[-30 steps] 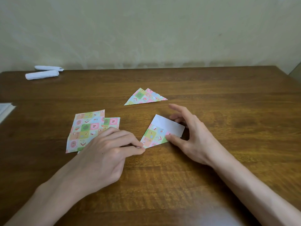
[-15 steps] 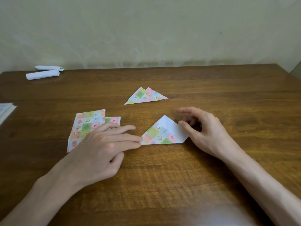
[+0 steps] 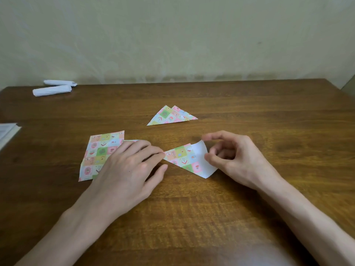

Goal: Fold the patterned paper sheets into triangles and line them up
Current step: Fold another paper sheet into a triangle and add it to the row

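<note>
- Head view: left hand, fingers flat, pins the half-folded sheet at its fingertips. The right hand pinches the raised white flap.
- Risk: a slipping pinned corner skews the crease; edge alignment seems uncertain here.
- Finished triangles lie beyond both hands.

Two bare hands, bare forearms: nothing else of the person in view.

Left hand and right hand are uncovered, and so are the left forearm and right forearm, bare skin all the way to the picture's lower edge. Fingers long and slender. Knuckles and faint tendon ridges show across the back of the left hand. Forearms lean and smooth. Nails are too small to judge.
</note>
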A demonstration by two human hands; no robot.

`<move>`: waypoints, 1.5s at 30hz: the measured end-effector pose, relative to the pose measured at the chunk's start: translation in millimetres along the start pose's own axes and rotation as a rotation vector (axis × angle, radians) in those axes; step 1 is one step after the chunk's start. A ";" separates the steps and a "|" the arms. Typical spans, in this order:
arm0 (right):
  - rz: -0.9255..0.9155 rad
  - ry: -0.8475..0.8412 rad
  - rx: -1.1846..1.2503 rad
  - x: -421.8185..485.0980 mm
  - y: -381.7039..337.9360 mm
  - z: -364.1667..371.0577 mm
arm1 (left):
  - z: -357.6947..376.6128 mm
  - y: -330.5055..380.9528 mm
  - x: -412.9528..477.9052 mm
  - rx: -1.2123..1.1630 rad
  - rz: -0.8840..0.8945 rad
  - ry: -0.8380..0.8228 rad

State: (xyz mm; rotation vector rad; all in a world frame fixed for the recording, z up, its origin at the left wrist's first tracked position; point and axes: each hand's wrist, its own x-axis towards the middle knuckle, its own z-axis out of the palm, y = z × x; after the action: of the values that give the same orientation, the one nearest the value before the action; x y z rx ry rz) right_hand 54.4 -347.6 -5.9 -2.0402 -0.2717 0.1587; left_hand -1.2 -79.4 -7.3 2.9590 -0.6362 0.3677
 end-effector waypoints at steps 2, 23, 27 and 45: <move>0.019 0.008 0.008 -0.6 -1.3 0.3 | -2.4 3.5 0.1 0.006 -0.003 -0.004; -0.316 -0.280 -0.445 -7.5 -6.9 -12.5 | -4.1 8.3 -13.1 -0.164 0.128 -0.226; -0.412 -0.243 -0.484 -6.9 -2.5 -13.8 | -4.5 6.4 -12.1 -0.191 0.140 -0.214; -0.373 -0.310 -0.357 -3.6 5.5 -6.0 | -8.7 1.2 -14.9 -0.338 0.170 -0.224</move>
State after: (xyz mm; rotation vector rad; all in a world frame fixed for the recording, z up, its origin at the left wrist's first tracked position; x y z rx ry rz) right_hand 53.0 -356.1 -8.0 -2.2683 -0.9220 0.2044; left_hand -16.7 -73.4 -2.6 2.6484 -0.8795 -0.0597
